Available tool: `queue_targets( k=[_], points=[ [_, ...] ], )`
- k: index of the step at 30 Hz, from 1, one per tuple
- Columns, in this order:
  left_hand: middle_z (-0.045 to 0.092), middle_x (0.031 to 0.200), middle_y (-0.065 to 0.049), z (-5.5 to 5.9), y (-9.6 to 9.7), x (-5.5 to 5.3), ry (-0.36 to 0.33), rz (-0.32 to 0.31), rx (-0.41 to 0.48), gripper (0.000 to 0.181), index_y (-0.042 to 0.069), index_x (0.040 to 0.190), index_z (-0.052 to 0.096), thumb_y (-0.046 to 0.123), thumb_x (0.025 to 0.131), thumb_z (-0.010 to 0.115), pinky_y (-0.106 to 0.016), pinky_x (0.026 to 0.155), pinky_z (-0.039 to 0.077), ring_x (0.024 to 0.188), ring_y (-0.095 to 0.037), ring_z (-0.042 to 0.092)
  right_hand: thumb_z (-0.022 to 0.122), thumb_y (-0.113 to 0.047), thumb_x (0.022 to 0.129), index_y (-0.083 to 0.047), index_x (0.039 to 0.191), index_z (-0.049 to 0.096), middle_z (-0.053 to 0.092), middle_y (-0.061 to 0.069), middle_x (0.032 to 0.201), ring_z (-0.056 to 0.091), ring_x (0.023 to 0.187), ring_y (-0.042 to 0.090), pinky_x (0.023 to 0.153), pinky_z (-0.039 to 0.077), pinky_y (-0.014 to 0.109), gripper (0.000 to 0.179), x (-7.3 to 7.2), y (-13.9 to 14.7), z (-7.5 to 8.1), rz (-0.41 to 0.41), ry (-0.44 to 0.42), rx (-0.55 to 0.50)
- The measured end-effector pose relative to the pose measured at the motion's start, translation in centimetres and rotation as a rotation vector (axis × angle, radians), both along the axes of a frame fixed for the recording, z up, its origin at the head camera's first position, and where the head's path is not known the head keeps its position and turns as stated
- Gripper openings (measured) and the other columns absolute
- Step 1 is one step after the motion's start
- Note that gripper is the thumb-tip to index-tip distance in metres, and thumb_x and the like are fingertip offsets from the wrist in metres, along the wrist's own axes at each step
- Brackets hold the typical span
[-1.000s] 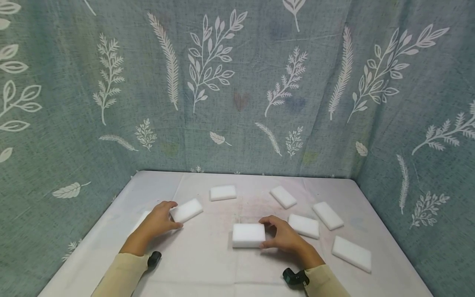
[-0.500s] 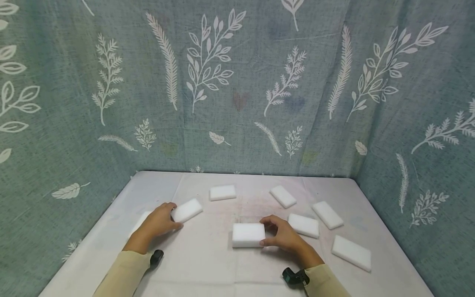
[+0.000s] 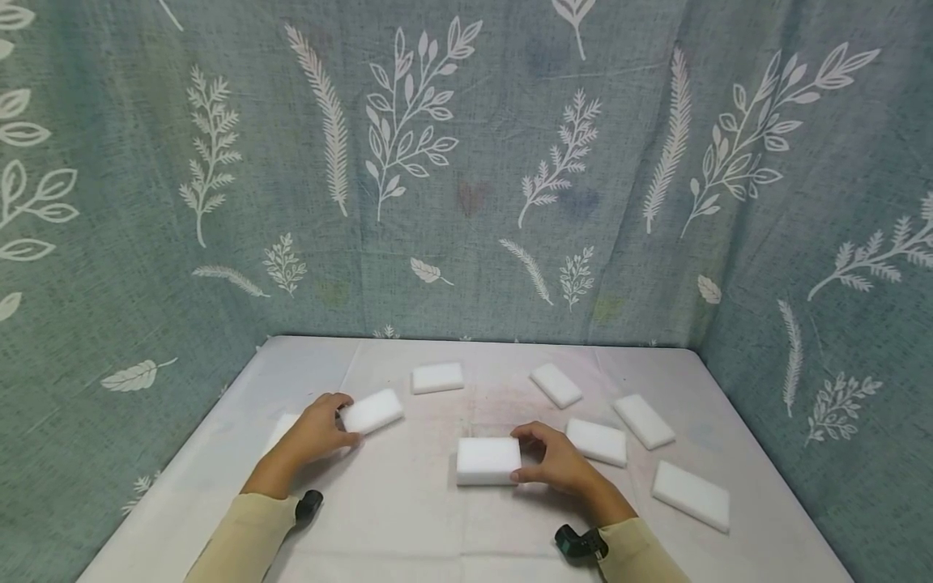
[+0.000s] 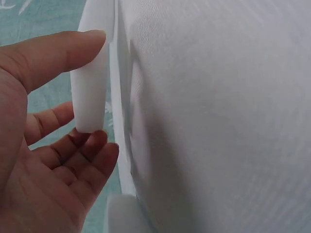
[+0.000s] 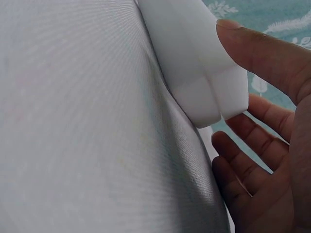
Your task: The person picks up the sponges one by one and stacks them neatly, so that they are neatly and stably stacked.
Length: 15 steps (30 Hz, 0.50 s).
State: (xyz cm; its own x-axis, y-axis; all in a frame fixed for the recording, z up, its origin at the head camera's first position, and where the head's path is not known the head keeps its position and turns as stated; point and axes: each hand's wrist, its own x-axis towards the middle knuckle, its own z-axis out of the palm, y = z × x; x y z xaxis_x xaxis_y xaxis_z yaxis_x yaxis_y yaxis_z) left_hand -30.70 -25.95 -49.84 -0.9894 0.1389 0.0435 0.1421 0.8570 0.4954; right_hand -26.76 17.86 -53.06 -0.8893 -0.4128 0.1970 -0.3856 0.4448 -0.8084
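Observation:
In the head view my left hand (image 3: pixel 318 431) pinches a white sponge block (image 3: pixel 372 411) at its left end. The left wrist view has the thumb on one long side of this sponge (image 4: pixel 90 97) and fingertips at the other, with a thin gap between it and the cloth. My right hand (image 3: pixel 555 463) grips the right end of a thicker white stack (image 3: pixel 488 463) at the middle of the table. Up close in the right wrist view, that stack is two sponges, one upon the other; the thumb lies against the upper sponge (image 5: pixel 228 90).
Another sponge (image 3: pixel 280 429) lies partly hidden behind my left hand. More sponges lie flat on the white-clothed table (image 3: pixel 394 518): one at the back (image 3: pixel 437 378), and several to the right, including one sponge (image 3: pixel 596 443) close beside my right hand. A patterned curtain (image 3: pixel 466 162) encloses back and sides.
My left hand and its sponge have shifted slightly to the right. My right hand and the stack have stayed in place.

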Motion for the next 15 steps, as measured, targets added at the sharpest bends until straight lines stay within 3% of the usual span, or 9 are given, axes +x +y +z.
queue_targets(
  k=[15],
  points=[
    [0.055, 0.114, -0.009, 0.2, 1.6, 0.0, 0.041, -0.109, 0.082, 0.066, 0.004, 0.126, 0.057, 0.024, 0.071, 0.088, -0.045, 0.084, 0.049, 0.102, -0.027, 0.055, 0.091, -0.033, 0.065, -0.014, 0.120, 0.063, 0.063, -0.004, 0.108, 0.058, 0.100, 0.020, 0.089, 0.047, 0.044, 0.065, -0.1, 0.1, 0.0, 0.002, -0.002, 0.003]
  ],
)
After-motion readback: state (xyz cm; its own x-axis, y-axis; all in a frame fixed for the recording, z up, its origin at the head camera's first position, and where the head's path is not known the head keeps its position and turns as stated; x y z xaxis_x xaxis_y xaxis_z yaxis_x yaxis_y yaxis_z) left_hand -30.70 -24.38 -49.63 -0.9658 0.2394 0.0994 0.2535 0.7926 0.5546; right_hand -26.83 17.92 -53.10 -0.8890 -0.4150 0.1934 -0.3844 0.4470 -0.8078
